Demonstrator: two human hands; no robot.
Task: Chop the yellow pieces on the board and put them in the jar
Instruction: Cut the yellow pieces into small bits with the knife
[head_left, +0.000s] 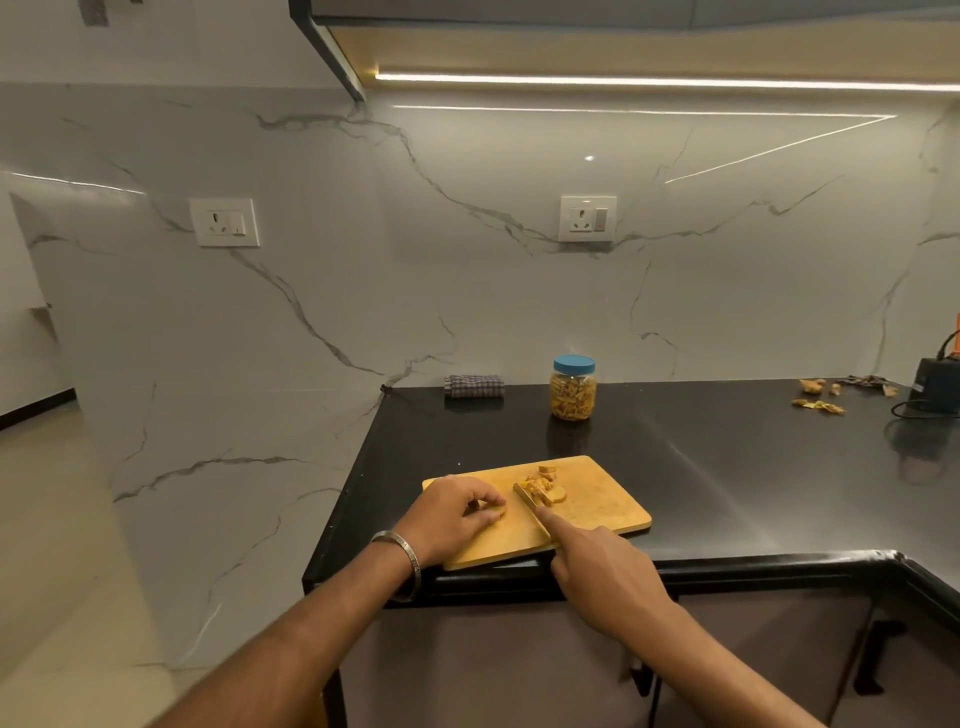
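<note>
We note the black counter (727, 467) carrying the wooden board (597, 499). Behind it stands 1 lidded jar (573, 387). Our right hand (597, 577) grips the knife (530, 501), forefinger along its spine; left hand (457, 512) pinches 1 yellow piece (493, 512). Cut yellow pieces (545, 486) lie beside the blade.

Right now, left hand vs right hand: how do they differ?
The left hand pinches a yellow piece against the cutting board; the right hand grips the knife, index finger straight along its back. The left wrist wears a metal bangle; the right wrist is bare. Both work over the board.
</note>
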